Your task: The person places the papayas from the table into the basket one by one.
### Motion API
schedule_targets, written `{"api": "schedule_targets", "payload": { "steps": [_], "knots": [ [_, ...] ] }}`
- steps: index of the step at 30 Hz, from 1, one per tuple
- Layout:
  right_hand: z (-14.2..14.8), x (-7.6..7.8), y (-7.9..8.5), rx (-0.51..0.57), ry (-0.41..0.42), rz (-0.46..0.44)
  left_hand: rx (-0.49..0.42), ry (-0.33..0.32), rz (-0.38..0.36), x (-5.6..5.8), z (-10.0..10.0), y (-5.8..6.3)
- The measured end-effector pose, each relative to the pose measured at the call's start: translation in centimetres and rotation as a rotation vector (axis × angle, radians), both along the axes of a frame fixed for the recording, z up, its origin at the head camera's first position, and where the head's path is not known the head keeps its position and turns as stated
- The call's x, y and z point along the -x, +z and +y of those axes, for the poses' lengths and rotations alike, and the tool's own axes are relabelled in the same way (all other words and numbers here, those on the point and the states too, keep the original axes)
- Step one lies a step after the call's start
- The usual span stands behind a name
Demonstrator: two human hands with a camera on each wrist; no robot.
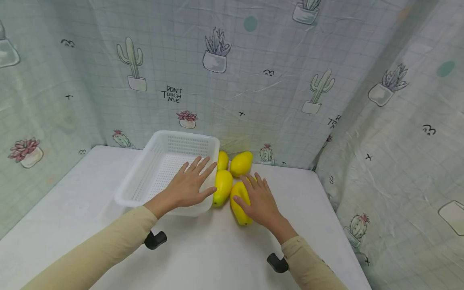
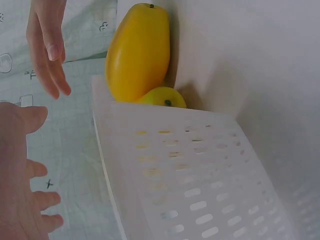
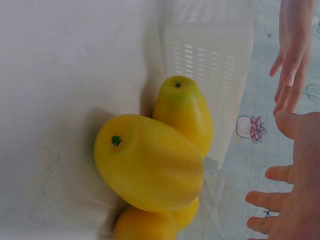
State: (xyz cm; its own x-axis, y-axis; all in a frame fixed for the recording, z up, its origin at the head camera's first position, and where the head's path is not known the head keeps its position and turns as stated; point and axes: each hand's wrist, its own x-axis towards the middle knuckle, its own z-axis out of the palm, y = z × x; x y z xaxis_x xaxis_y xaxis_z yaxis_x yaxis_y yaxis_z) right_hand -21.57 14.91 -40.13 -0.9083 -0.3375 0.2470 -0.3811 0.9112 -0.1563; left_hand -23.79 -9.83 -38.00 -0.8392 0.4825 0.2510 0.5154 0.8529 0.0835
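Note:
A white perforated plastic basket [image 1: 145,169] stands left of centre, its visible floor bare. My left hand [image 1: 190,187] hovers over its right side, fingers spread and holding nothing. Against the basket's right wall sit a yellow papaya-like fruit [image 1: 222,188] and, behind it, another partly hidden fruit [image 1: 222,160]. Over the nearest right fruit [image 1: 238,211] is my right hand [image 1: 259,201], its fingers extended and partly covering it. In the right wrist view a gap shows between this hand [image 3: 295,185] and the large fruit [image 3: 150,160]. One more fruit [image 1: 241,163] lies at the back.
The white table [image 1: 203,253] ends at a patterned curtain [image 1: 232,96] behind and a curtain side [image 1: 398,161] on the right. Black curved pieces [image 1: 156,240] show beneath both forearms. The basket's holed wall [image 2: 205,180] fills the lower left wrist view.

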Motion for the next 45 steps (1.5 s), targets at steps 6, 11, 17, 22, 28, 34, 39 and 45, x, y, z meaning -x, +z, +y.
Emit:
{"api": "schedule_targets", "payload": {
  "steps": [6, 11, 17, 22, 28, 34, 39, 45],
  "knots": [
    [0.0, 0.1, 0.1, 0.01, -0.004, -0.009, 0.006, 0.012, -0.006, 0.1, -0.2, 0.0],
    [0.2, 0.2, 0.0, 0.016, -0.001, -0.001, 0.013, 0.02, -0.023, 0.1, -0.4, 0.1],
    [0.4, 0.2, -0.1, 0.026, -0.002, -0.025, 0.013, 0.015, -0.032, 0.1, -0.6, 0.2],
    [0.6, 0.3, -0.2, 0.039, -0.005, -0.023, 0.008, 0.021, -0.045, 0.1, -0.9, 0.2],
    [0.9, 0.3, -0.5, 0.04, -0.024, -0.028, -0.006, 0.029, -0.059, 0.1, -1.0, 0.0],
    [1.2, 0.4, -0.6, 0.045, -0.035, -0.033, -0.014, 0.032, -0.069, 0.2, -1.2, -0.3],
    [1.4, 0.5, -0.8, 0.047, -0.048, -0.029, 0.011, 0.037, -0.059, 0.4, -1.6, -0.5],
    [1.8, 0.7, -1.1, 0.062, -0.06, -0.03, -0.001, 0.039, -0.05, 0.3, -2.2, -0.6]
  ]
}}
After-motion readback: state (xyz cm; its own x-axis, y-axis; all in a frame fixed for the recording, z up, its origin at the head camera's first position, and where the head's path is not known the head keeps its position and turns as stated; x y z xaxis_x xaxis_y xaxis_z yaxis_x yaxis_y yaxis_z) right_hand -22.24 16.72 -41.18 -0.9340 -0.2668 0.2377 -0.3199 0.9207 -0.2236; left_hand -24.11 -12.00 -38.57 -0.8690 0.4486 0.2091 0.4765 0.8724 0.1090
